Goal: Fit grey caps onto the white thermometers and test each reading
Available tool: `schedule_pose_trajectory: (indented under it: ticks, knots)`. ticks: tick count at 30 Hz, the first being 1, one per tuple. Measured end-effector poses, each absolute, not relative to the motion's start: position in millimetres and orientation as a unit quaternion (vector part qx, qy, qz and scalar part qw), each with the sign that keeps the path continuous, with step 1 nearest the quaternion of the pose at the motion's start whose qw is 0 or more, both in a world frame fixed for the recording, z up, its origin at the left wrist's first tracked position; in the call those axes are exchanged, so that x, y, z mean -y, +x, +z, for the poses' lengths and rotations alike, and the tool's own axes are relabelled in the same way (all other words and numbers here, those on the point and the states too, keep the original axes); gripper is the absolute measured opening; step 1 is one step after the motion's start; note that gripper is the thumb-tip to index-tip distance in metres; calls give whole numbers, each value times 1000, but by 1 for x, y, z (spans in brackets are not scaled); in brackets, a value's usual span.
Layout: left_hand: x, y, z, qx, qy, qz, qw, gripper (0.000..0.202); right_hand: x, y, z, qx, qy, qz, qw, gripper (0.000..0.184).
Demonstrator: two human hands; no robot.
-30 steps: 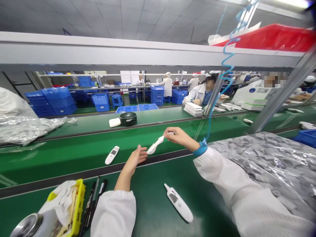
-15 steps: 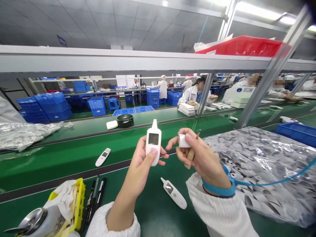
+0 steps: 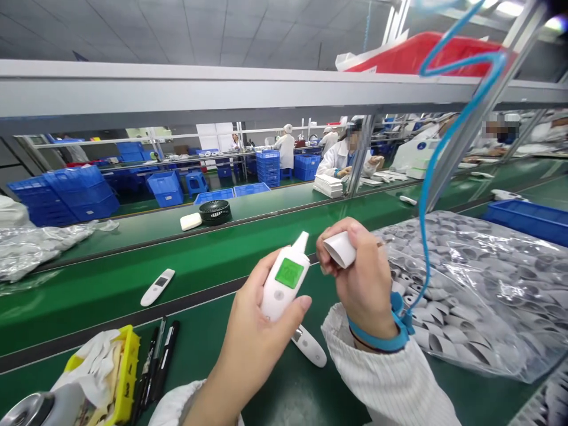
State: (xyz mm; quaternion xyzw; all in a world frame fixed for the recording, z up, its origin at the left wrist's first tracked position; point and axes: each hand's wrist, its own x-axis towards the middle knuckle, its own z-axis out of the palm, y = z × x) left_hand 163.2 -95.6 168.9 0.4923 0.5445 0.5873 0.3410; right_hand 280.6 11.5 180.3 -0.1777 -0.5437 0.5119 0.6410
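My left hand [image 3: 255, 334] is closed around a white ear thermometer [image 3: 277, 296], its probe tip pointing up and right, its screen lit green. Close beside that tip, my right hand [image 3: 366, 278] grips a hollow white probe cap [image 3: 341, 249] with its wide opening turned toward the thermometer; the two are apart. A blue wrist strap [image 3: 379, 343] with a coiled cord circles my right wrist. Partly behind my left hand, a second ear thermometer [image 3: 312, 349] lies on the green bench. A third, capless-looking thermometer [image 3: 157, 287] rests on the green belt at left.
A clear bag of white caps [image 3: 461, 319] spreads over the right side. At lower left stand a yellow basket [image 3: 128, 373], black pens [image 3: 165, 361] and a metal-topped bottle [image 3: 42, 408]. A shelf beam [image 3: 199, 89] crosses above. Co-workers sit beyond the belt.
The thermometer's screen has turned from grey to green, and my left thumb has come off its button. The cap has turned its opening toward me; the wooden-handled tool in my right hand is now hidden.
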Motion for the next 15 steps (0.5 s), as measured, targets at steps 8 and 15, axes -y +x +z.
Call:
schedule_pose_trajectory:
  ticks: [8, 15]
  knots:
    - [99, 170, 162, -538, 551, 526, 361, 38, -19, 281, 175, 612, -147, 456, 629, 33]
    - [98, 169, 166, -552, 537, 520, 370, 39, -15, 285, 180, 709, -128, 380, 580, 32]
